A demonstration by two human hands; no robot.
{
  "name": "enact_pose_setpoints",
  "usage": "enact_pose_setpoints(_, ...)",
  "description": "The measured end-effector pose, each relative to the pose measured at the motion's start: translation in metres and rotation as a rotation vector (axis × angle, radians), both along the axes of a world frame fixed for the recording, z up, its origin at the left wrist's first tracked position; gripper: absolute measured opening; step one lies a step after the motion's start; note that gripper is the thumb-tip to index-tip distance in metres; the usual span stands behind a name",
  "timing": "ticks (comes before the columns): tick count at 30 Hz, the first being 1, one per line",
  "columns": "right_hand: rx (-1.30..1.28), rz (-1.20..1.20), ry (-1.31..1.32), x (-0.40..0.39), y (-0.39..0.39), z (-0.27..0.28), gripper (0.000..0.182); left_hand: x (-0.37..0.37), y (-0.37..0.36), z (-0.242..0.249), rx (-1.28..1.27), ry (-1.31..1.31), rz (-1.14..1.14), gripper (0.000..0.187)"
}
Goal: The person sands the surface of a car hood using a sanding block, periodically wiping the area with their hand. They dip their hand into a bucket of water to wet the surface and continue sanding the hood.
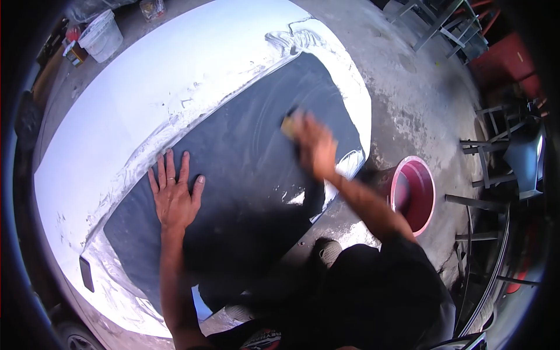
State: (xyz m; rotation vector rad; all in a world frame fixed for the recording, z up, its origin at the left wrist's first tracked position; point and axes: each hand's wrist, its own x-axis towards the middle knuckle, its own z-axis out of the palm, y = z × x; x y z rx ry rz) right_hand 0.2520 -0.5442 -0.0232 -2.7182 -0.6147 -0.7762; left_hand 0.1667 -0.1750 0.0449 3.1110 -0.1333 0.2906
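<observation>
- Standing on the floor beyond the far left edge of the panel: a small yellow-and-dark tin (pixel 76 54), just beside a whitish bucket (pixel 101 36).
- Cut into the near left corner of the panel: a dark narrow slot (pixel 87 274).
- Stretching across much of the view: a large white panel (pixel 111 111), smudged grey along the border of its dark section (pixel 227 146) and at the far right corner.
- Laid flat, palm down, at the left part of the dark section, near its far edge: left hand (pixel 177 201), wide open, fingers spread, a ring on one, with hold of nothing.
- Held against the dark section, toward its right edge: a yellowish block (pixel 288 127), under the bent fingers of the right hand (pixel 317 146); partly closed around it, but too blurred to tell how tightly.
- Set on the floor just beyond the right edge: a pink bucket (pixel 415 195), tilted-looking in this view.
- Lined up farther right, well apart from the panel: dark metal stands (pixel 489 149).
</observation>
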Motion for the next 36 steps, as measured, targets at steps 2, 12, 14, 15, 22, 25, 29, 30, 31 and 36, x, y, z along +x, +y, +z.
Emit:
enact_pose_setpoints(2, -0.001, 0.313, 0.145, -0.091, 0.006, -0.003, 0.060, 0.002, 0.000, 0.000, 0.007, -0.007, 0.003, 0.062)
enact_pose_setpoints(12, 0.089, -0.055, 0.151, 0.037, 0.041, 0.022, 0.064, 0.000, 0.000, -0.003, 0.040, -0.017, 0.001, 0.061)
enact_pose_setpoints(14, -0.035, 0.373, 0.099, -0.047, 0.059, 0.014, 0.064, 0.003, -0.001, -0.004, 0.036, -0.028, 0.004, 0.060)
enact_pose_setpoints(15, -0.028, 0.375, 0.107, -0.045, 0.058, 0.018, 0.064, 0.001, 0.000, -0.004, 0.040, -0.026, 0.001, 0.060)
enact_pose_setpoints(22, 0.166, -0.210, 0.279, 0.109, 0.085, 0.049, 0.067, 0.002, 0.003, -0.005, 0.052, -0.036, 0.000, 0.062)
enact_pose_setpoints(25, 0.015, 0.264, 0.072, 0.002, 0.119, 0.040, 0.064, 0.002, 0.004, -0.008, 0.047, -0.036, -0.015, 0.062)
enact_pose_setpoints(29, 0.004, 0.448, 0.010, 0.045, 0.125, 0.029, 0.055, 0.001, 0.003, -0.006, 0.036, -0.012, 0.001, 0.061)
enact_pose_setpoints(30, 0.103, 0.248, 0.010, 0.080, 0.127, 0.041, 0.052, -0.001, 0.003, -0.006, 0.026, 0.002, -0.001, 0.061)
enact_pose_setpoints(31, 0.195, 0.045, 0.004, 0.110, 0.133, 0.054, 0.049, -0.002, 0.003, -0.006, 0.012, 0.008, -0.004, 0.060)
enact_pose_setpoints(36, 0.066, 0.291, 0.029, 0.021, 0.166, 0.027, 0.066, 0.005, 0.003, -0.001, -0.002, -0.036, -0.009, 0.058)
